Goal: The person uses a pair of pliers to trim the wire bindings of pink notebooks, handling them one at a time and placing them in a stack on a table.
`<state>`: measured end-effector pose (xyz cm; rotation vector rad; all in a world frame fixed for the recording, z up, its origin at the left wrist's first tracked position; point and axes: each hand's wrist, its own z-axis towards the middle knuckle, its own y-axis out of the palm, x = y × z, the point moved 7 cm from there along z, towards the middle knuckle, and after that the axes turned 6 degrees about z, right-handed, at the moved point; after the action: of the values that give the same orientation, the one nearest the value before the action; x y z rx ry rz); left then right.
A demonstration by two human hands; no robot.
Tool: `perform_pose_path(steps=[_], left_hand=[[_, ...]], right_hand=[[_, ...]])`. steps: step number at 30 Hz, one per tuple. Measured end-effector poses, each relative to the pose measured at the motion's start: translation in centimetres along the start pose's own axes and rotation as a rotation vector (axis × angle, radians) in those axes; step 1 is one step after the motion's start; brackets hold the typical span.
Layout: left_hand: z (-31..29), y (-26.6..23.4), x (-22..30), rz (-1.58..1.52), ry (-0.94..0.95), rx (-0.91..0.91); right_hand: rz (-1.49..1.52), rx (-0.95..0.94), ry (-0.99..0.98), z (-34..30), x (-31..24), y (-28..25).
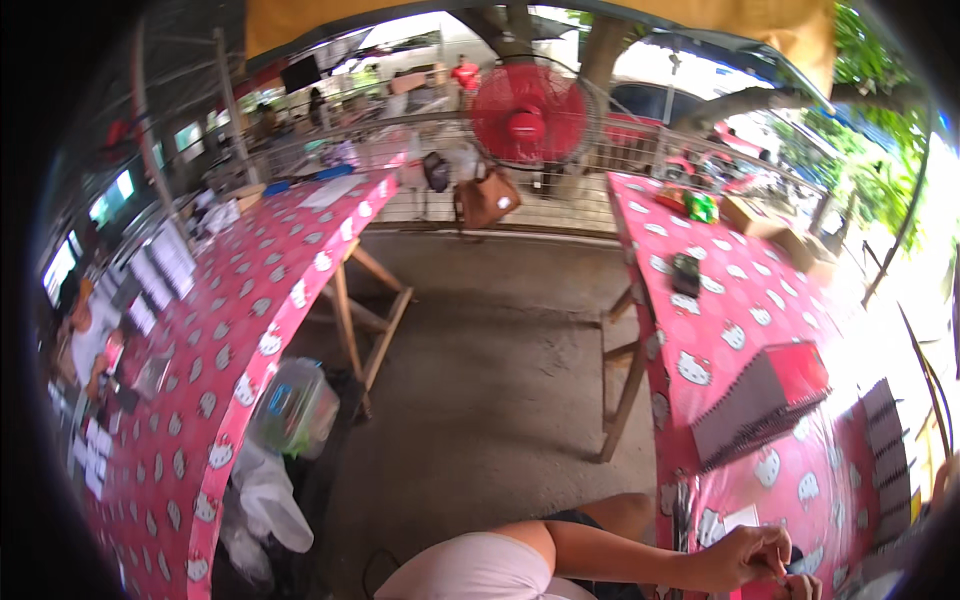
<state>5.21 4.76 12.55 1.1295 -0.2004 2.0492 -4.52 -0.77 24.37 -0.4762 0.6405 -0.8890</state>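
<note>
Pink with cat faces, the tabletop [718, 318] at right is carrying a stack of spiral-bound notebooks [748, 420]. Over its near end, the left hand [735, 560] is showing bent fingers just beside the right hand [803, 587]; whether either grip is pinching anything, I cannot tell. White paper [742, 517] is lying nearby.

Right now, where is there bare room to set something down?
On the right pink patterned table, between the small black object and the grey spiral-bound stack. Midway along the left pink patterned table, beside the white stacks. Crowded: right table's far end, with brown cardboard boxes, and around the left hand.
</note>
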Motion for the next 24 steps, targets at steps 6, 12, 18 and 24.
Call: perform_pose_path(steps=[6, 12, 18, 24], left_hand=[[-1.4, -2.9, 3.7, 0.148, -0.107, 0.306], [-2.0, -5.9, 8.4, 0.409, -0.013, 0.419], [-0.9, -8.2, 10.3, 0.344, 0.060, 0.397], [4.3, -16.1, 17.5, 0.893, 0.301, 0.636]], right_hand=[[0.074, -0.015, -0.018, 0.6, 0.0, 2.1], [-0.258, 0.220, -0.232, 3.2, -0.5, 1.5], [0.728, 0.260, 0.175, 8.9, 5.0, 6.4], [0.544, 0.250, 0.215, 19.3, 4.0, 9.2]])
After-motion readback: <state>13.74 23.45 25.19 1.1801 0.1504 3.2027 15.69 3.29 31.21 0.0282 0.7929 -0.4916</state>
